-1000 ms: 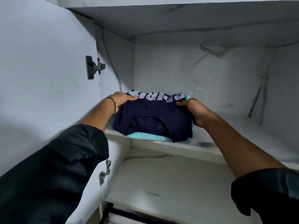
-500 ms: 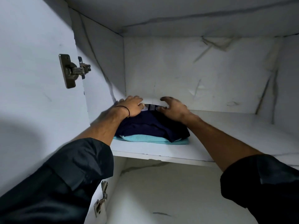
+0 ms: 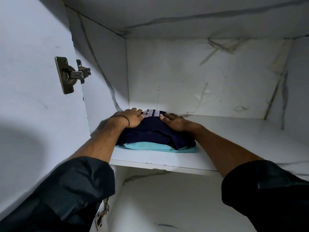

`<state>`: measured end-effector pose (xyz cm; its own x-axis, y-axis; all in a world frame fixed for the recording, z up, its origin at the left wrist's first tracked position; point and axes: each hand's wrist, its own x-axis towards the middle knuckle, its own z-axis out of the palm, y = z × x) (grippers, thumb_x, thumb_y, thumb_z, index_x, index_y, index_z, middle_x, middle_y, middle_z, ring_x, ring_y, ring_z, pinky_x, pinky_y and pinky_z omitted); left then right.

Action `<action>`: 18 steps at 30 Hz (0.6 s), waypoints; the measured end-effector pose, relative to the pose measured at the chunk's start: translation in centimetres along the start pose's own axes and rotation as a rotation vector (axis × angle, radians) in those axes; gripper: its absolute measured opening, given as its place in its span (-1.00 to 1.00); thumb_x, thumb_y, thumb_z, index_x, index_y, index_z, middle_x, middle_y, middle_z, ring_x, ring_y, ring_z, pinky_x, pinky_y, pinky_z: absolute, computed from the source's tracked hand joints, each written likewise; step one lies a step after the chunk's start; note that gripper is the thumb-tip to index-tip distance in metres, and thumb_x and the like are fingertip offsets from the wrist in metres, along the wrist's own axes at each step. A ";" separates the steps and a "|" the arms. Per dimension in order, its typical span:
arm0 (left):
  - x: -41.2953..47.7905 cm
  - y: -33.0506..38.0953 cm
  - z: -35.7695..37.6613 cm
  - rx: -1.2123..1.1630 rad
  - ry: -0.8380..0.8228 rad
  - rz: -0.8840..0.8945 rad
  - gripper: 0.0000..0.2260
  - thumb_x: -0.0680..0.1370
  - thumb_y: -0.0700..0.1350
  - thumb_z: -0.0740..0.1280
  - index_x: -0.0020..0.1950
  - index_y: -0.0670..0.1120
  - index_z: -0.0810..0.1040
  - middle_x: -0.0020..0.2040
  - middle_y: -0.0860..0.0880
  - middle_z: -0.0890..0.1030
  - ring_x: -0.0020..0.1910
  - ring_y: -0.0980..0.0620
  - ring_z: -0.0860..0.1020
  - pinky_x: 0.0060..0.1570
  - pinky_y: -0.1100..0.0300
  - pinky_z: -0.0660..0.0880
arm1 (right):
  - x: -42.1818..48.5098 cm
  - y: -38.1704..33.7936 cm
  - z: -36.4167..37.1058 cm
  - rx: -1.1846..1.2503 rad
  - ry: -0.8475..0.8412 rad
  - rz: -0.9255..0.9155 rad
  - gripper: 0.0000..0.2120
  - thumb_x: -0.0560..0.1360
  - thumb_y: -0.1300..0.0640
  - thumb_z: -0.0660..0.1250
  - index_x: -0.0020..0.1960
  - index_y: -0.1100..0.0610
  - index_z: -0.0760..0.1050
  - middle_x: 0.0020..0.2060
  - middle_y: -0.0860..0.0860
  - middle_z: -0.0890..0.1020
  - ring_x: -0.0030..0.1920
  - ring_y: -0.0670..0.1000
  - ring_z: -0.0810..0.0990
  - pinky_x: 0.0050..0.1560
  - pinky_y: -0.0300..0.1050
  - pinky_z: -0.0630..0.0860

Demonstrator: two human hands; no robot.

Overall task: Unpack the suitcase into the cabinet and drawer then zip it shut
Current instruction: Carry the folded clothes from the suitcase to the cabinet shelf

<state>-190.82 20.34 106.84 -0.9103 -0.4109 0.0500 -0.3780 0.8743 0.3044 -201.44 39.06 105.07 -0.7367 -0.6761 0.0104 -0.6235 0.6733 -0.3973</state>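
Note:
A folded navy garment (image 3: 155,133) with white lettering at its far edge lies on top of a folded turquoise garment (image 3: 150,147) on the cabinet's upper shelf (image 3: 167,162), near the left wall. My left hand (image 3: 132,118) rests flat on the navy garment's far left part. My right hand (image 3: 175,120) presses flat on its far right part, fingers spread. Neither hand grips the cloth. The suitcase is out of view.
The open cabinet door (image 3: 33,81) stands at the left with a metal hinge (image 3: 70,74); a second hinge (image 3: 102,215) sits lower. The shelf stretches bare to the right (image 3: 250,136). A lower shelf (image 3: 167,203) lies beneath.
The navy garment went from held at the shelf's front to lying on the turquoise one deeper in. Both hands let go of it and now lie flat on top.

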 end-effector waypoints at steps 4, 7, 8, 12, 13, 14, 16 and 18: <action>-4.6 0.7 0.8 -0.108 -0.017 0.160 -0.49 0.65 0.22 0.01 0.57 0.10 0.17 0.59 0.07 0.14 0.56 0.04 0.10 0.51 0.12 -0.02 | -2.3 0.4 0.0 0.043 -0.021 -0.015 -0.38 0.64 -0.32 -0.04 0.62 -0.09 0.06 0.63 0.02 0.00 0.62 0.02 -0.15 0.58 0.04 -0.22; -6.5 -0.4 2.1 -0.045 0.077 0.168 -0.46 0.61 0.31 0.00 0.56 0.16 0.18 0.58 0.12 0.14 0.56 0.09 0.08 0.52 0.09 -0.02 | -4.4 -0.3 0.1 0.048 -0.042 -0.026 -0.37 0.64 -0.33 -0.04 0.63 -0.11 0.02 0.63 0.02 -0.04 0.62 0.03 -0.17 0.56 0.04 -0.23; -6.7 -0.8 2.1 -0.034 0.096 0.151 -0.44 0.60 0.33 -0.01 0.56 0.17 0.18 0.58 0.13 0.15 0.56 0.08 0.09 0.53 0.06 0.00 | -4.8 -0.6 0.3 0.043 -0.043 -0.028 -0.37 0.64 -0.33 -0.05 0.63 -0.11 0.02 0.63 0.03 -0.03 0.62 0.03 -0.17 0.56 0.04 -0.23; -6.1 -1.8 1.5 0.059 0.069 0.117 -0.40 0.56 0.39 -0.04 0.56 0.19 0.16 0.58 0.14 0.16 0.55 0.06 0.12 0.51 -0.03 0.08 | -4.0 -1.5 1.5 0.015 -0.022 0.005 -0.34 0.60 -0.39 -0.07 0.62 -0.13 0.02 0.63 0.06 -0.03 0.62 0.08 -0.18 0.57 0.17 -0.22; -5.9 -2.0 1.5 0.058 0.060 0.114 -0.40 0.56 0.39 -0.04 0.56 0.19 0.15 0.58 0.14 0.16 0.55 0.05 0.12 0.51 -0.04 0.08 | -3.5 -1.6 1.8 0.003 -0.015 0.013 -0.32 0.58 -0.41 -0.07 0.62 -0.14 0.01 0.63 0.06 -0.04 0.62 0.10 -0.18 0.56 0.23 -0.19; -5.8 -2.1 1.5 0.042 0.054 0.111 -0.40 0.57 0.38 -0.03 0.56 0.18 0.16 0.58 0.13 0.16 0.55 0.05 0.12 0.52 -0.03 0.07 | -3.0 -1.6 2.1 -0.001 -0.008 0.021 -0.30 0.57 -0.43 -0.07 0.62 -0.15 0.01 0.63 0.05 -0.04 0.62 0.13 -0.17 0.55 0.27 -0.16; -6.0 -2.0 1.6 -0.003 0.055 0.103 -0.42 0.58 0.36 0.00 0.56 0.18 0.17 0.58 0.11 0.17 0.55 0.05 0.12 0.52 0.00 0.05 | -2.7 -1.4 2.3 0.012 -0.002 0.033 -0.29 0.55 -0.44 -0.06 0.61 -0.17 0.01 0.63 0.04 -0.04 0.62 0.15 -0.16 0.54 0.31 -0.14; -6.5 -1.6 1.5 -0.017 0.060 0.096 -0.44 0.59 0.34 0.01 0.56 0.17 0.18 0.58 0.10 0.18 0.55 0.04 0.13 0.52 0.03 0.04 | -2.8 -1.3 2.2 0.038 0.006 0.038 -0.28 0.53 -0.47 -0.04 0.61 -0.19 0.03 0.63 0.01 -0.03 0.62 0.14 -0.14 0.54 0.32 -0.14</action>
<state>-184.54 21.99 104.63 -0.9304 -0.3405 0.1361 -0.2860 0.9061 0.3118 -198.04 39.43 103.57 -0.7613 -0.6484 -0.0003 -0.5847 0.6866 -0.4320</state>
